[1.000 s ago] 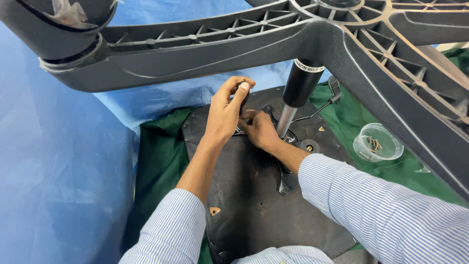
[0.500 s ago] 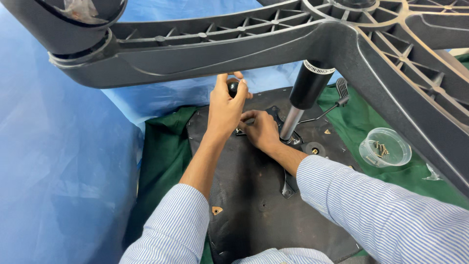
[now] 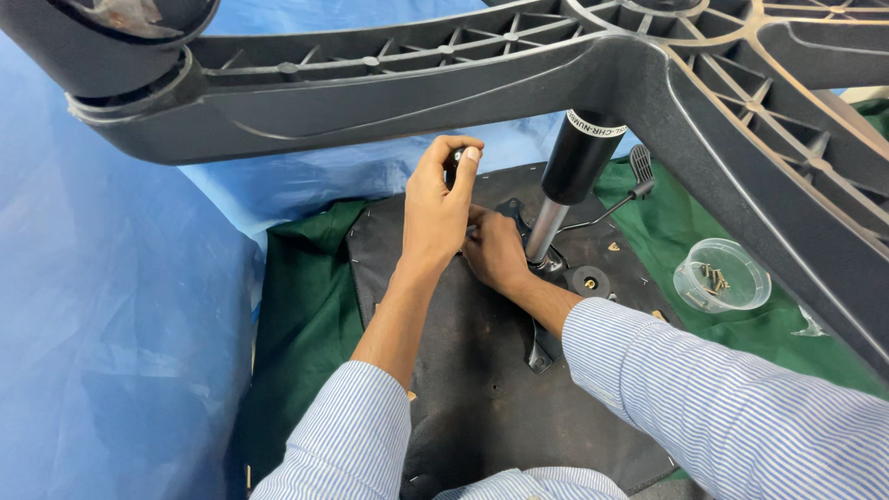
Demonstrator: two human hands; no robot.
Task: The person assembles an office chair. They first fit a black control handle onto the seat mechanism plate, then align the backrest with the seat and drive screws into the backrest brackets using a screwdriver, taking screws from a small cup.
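An upturned office chair lies before me: the black underside of its seat (image 3: 482, 389), a gas cylinder (image 3: 572, 167) rising from the metal plate, and the grey star base (image 3: 444, 83) spreading overhead. My left hand (image 3: 437, 208) is closed around a dark tool handle (image 3: 454, 165), held upright over the seat plate. My right hand (image 3: 495, 250) rests lower, beside the foot of the cylinder, fingers pinched at the spot under the tool; what they hold is hidden. Both sleeves are blue-striped.
A clear round tub (image 3: 720, 275) with several screws sits on the green cloth (image 3: 296, 315) at the right. A black lever (image 3: 622, 190) sticks out beside the cylinder. Blue plastic sheeting (image 3: 102, 324) covers the left and far side. A caster (image 3: 120, 37) hangs at top left.
My left hand has risen and turned upright around the tool handle. My right hand stays at the cylinder's foot. The view has shifted slightly.
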